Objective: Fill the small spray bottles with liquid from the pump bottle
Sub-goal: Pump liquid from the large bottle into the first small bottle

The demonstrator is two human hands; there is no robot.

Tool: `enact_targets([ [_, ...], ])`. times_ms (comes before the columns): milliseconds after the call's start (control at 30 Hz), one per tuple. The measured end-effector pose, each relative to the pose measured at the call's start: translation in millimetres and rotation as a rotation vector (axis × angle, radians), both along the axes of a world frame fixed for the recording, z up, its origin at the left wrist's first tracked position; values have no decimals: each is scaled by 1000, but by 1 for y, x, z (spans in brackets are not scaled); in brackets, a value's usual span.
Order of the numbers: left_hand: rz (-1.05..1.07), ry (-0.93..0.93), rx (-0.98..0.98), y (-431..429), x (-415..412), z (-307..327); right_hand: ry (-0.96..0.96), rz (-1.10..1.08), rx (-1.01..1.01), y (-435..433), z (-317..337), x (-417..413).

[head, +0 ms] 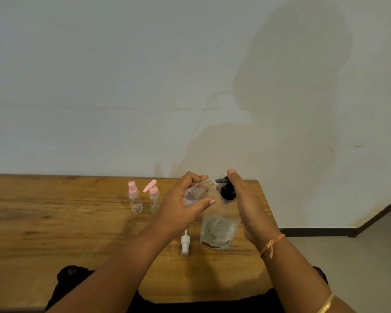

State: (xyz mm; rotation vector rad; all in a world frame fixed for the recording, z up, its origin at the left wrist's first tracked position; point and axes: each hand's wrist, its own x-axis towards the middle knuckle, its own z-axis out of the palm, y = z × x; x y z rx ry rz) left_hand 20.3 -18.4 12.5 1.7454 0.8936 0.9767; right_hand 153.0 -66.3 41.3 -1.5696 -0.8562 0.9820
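My left hand (185, 199) grips a small clear spray bottle (195, 194), tilted with its open mouth toward the black pump head (227, 192) of the big clear pump bottle (217, 229). That bottle stands on the wooden table (54, 222) with some liquid low inside. My right hand (246, 206) lies flat along the pump bottle's right side, fingers straight and reaching past the pump head. A white sprayer cap (185, 243) lies on the table in front of my left wrist.
Two small clear bottles stand left of my hands: one with a pink sprayer (134, 199), one with a pink flip cap open (153, 197). The table's right edge (270, 213) runs just beyond my right hand. A white wall rises behind.
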Motion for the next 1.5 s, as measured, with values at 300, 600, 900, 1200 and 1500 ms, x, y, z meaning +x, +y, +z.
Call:
enact_targets([
  [300, 11, -60, 37, -1, 2, 4, -9, 50, 8, -2, 7, 0],
  [600, -3, -24, 1, 0, 0, -1, 108, 36, -66, -2, 4, 6],
  [900, 14, -83, 35, -1, 3, 3, 35, 26, -19, -4, 6, 0],
  [1200, -1, -58, 37, 0, 2, 0, 63, 39, -59, -3, 6, 4],
  [1500, 23, -24, 69, -2, 0, 2, 23, 35, -31, -3, 5, 0],
])
